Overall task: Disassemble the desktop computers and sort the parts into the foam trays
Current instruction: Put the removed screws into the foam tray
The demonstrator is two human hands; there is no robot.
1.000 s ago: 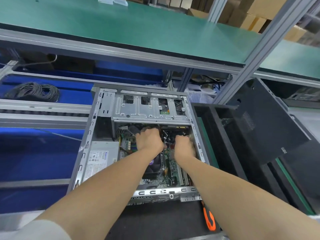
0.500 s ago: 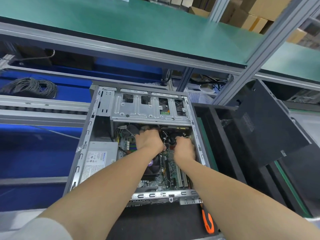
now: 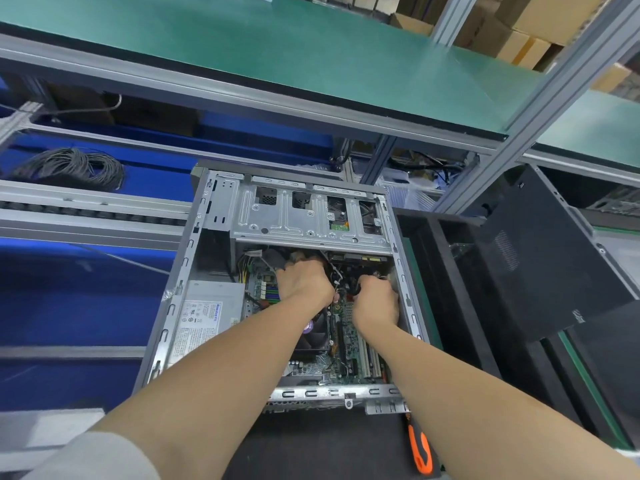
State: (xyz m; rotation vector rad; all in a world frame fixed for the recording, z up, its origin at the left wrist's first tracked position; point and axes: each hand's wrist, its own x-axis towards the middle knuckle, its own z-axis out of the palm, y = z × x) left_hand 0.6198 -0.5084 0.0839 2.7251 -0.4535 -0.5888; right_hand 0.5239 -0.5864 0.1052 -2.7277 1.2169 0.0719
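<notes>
An open desktop case lies on a black mat, with its silver drive cage at the far end. The power supply sits at the left, and the green motherboard with a CPU fan fills the middle. Both hands are inside, just below the cage among the cables. My left hand curls down into the wiring with its fingertips hidden. My right hand grips a black cable beside it.
A black foam tray stands right of the case, with a black side panel leaning over it. An orange-handled screwdriver lies on the mat near my right forearm. A grey cable coil rests far left, under a green shelf.
Both hands stay in the same spot under the drive cage, and my right hand has shifted slightly on the black cable. The case has not moved.
</notes>
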